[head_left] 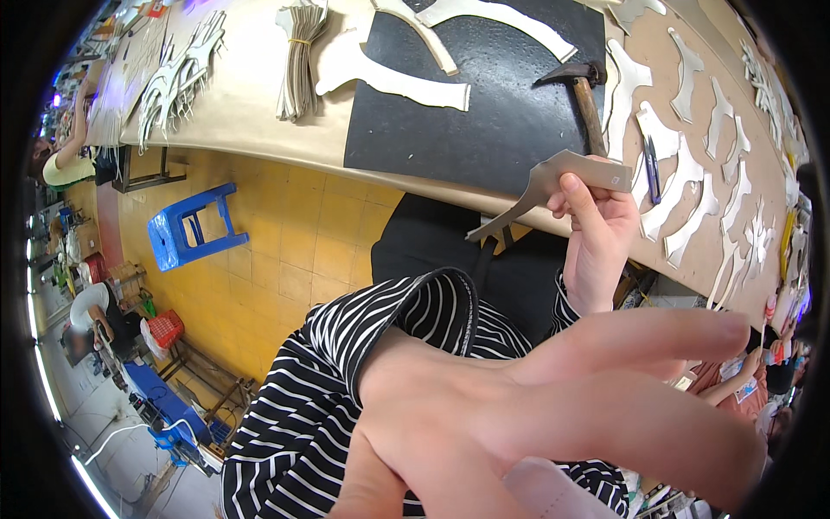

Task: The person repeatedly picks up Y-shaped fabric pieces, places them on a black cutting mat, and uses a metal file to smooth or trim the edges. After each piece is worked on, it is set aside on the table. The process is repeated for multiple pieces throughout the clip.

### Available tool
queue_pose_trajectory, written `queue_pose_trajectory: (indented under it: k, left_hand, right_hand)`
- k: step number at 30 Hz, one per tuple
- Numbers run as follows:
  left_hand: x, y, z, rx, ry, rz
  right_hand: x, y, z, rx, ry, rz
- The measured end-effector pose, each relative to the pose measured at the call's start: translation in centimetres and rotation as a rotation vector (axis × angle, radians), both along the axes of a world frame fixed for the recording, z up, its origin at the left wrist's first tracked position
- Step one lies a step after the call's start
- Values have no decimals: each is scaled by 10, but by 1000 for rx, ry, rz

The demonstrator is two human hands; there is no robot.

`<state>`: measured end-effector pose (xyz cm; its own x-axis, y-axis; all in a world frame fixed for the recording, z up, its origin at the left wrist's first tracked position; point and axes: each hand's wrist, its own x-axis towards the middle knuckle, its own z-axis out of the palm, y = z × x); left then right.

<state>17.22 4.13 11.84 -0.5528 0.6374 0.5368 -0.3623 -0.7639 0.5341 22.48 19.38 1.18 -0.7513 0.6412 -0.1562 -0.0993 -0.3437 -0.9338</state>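
My right hand (598, 246) is raised in front of the table edge and pinches a grey, curved cut piece of sheet material (553, 180) between thumb and fingers. My left hand (536, 415) is very close to the camera at the lower right, its fingers stretched out to the right and apart, with nothing in it. Both arms wear black-and-white striped sleeves (346, 389). A hammer (586, 91) lies on a black mat (501, 112) on the table just beyond the held piece.
The brown table (251, 112) carries many white cut pieces (692, 212), a tied bundle of strips (298, 60) and a dark pen-like tool (653, 164). A blue plastic stool (194, 227) stands on the yellow tiled floor. Other people sit at the far left.
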Motion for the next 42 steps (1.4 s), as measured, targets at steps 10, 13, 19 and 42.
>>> queue_pose_trajectory:
  k: [10, 13, 19, 42]
  left_hand:
    - [-8, -4, 2, -71, 9, 11]
    - [-13, -10, 1, -123, 28, 26]
    - [-74, -21, -54, -671, 214, 435]
    - [-134, -5, -171, -1245, 1121, 817]
  right_hand:
    - [16, 0, -7, -85, -40, -66]
    - [22, 4, -10, -65, -4, -73]
    - [22, 8, -7, -72, 16, -108]
    - [10, 5, -3, -93, 160, 38]
